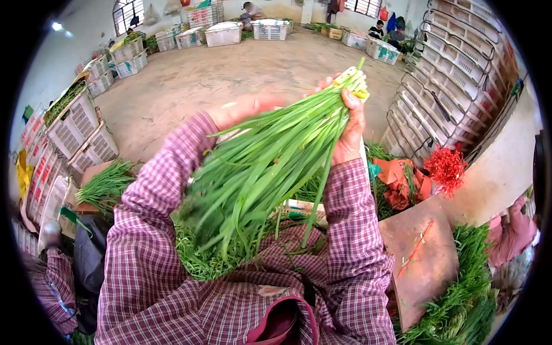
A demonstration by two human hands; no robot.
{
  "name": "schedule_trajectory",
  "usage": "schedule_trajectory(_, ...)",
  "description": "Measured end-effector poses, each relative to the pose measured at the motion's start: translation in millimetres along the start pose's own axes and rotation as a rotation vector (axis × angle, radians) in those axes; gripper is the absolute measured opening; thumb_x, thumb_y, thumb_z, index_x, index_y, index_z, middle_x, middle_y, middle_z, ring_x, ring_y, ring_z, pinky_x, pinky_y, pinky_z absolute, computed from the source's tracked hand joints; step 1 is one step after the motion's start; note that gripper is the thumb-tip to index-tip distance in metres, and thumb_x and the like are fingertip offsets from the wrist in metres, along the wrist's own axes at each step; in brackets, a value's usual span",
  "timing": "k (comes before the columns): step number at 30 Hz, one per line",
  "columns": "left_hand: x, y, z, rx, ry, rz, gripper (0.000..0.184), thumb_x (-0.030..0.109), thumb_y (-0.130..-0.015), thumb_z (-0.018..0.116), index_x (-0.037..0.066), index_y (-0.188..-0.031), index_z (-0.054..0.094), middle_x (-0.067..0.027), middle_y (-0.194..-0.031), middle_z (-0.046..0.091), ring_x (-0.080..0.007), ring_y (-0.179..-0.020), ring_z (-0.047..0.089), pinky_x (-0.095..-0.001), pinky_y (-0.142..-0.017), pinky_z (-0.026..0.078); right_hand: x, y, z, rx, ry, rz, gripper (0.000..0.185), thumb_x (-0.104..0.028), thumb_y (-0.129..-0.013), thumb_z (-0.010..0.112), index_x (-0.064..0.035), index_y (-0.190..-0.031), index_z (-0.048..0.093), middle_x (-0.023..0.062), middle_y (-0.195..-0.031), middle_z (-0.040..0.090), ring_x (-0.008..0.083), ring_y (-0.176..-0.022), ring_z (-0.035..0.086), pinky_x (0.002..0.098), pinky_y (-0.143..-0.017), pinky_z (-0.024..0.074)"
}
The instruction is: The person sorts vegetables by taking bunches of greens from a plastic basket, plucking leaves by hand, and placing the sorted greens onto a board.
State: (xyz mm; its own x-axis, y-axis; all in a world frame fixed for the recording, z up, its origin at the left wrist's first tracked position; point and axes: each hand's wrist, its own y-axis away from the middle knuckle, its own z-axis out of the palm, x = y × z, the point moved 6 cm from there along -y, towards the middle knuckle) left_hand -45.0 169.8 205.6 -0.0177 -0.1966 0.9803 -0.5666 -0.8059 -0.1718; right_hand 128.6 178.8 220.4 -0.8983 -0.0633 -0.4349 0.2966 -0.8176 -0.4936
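Observation:
A bundle of long green garlic chives (276, 152) is held up in front of me, pale cut stem ends at the upper right, leaves hanging down to the lower left. My right hand (349, 123) is closed around it just below the stem ends, with the thumb on the near side. Fingertips show on the bundle's far side near the stems. Along the bundle's upper edge is my left hand (247, 109), smeared by motion and partly behind the leaves; its grip cannot be made out. Loose greens (201, 253) lie below, over my lap.
On the right are a brown board (422, 253) with a red strip, a bunch of red ties (445, 171), more chives (466, 276) and stacked white crates (454, 75). Chives (106, 184) and crates (75, 123) stand left. Another person's pink sleeve (512, 233) is far right.

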Motion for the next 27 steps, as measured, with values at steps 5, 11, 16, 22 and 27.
schedule_trajectory(5,-154.6,90.1,51.2,-0.116,0.715,-0.190,0.080,0.043,-0.079,0.069,0.005,-0.140,0.033,-0.0174,-0.113,0.060,-0.0274,-0.094,0.064,-0.0405,-0.083,0.053,34.9,16.8,-2.8,0.015,-0.150,0.098,0.043,-0.023,-0.079,0.061,-0.0103,-0.118,0.049,0.0047,-0.100,0.056,0.0218,-0.091,0.058,0.0417,-0.088,0.0477)
schedule_trajectory(11,-132.4,162.4,136.3,-0.098,0.932,-0.147,0.088,0.038,-0.078,0.071,0.005,-0.143,0.022,-0.0155,-0.102,0.060,-0.0272,-0.086,0.064,-0.0412,-0.080,0.054,104.3,31.5,-9.2,0.088,-0.138,0.262,0.046,-0.022,-0.077,0.063,-0.0090,-0.119,0.049,0.0060,-0.094,0.055,0.0210,-0.084,0.058,0.0384,-0.081,0.0486)
schedule_trajectory(16,-124.4,188.5,141.4,-0.055,0.965,-0.093,0.096,0.034,-0.078,0.073,0.005,-0.146,0.012,-0.0138,-0.093,0.061,-0.0269,-0.080,0.064,-0.0418,-0.077,0.054,140.8,29.0,8.3,-0.048,-0.153,0.370,0.043,-0.023,-0.083,0.057,-0.0081,-0.122,0.047,0.0062,-0.095,0.056,0.0218,-0.087,0.059,0.0392,-0.084,0.0494)
schedule_trajectory(22,-175.6,240.2,80.5,0.262,0.904,-0.243,0.063,0.017,-0.071,0.070,-0.001,-0.127,0.049,-0.0199,-0.106,0.063,-0.0296,-0.090,0.065,-0.0406,-0.076,0.054,147.7,44.5,-2.5,-0.034,0.273,0.647,0.105,-0.073,-0.077,0.048,-0.0088,-0.148,0.006,0.0141,-0.149,0.020,0.0269,-0.131,0.033,0.0471,-0.101,0.0409)
schedule_trajectory(27,-176.3,253.8,49.3,0.599,0.646,-0.394,0.069,0.016,-0.062,0.070,0.001,-0.126,0.050,-0.0127,-0.110,0.064,-0.0237,-0.099,0.062,-0.0381,-0.089,0.048,163.8,82.2,-38.6,-0.173,0.214,0.769,0.108,-0.073,-0.076,0.049,-0.0107,-0.148,-0.002,0.0138,-0.152,0.010,0.0265,-0.135,0.025,0.0486,-0.102,0.0385)
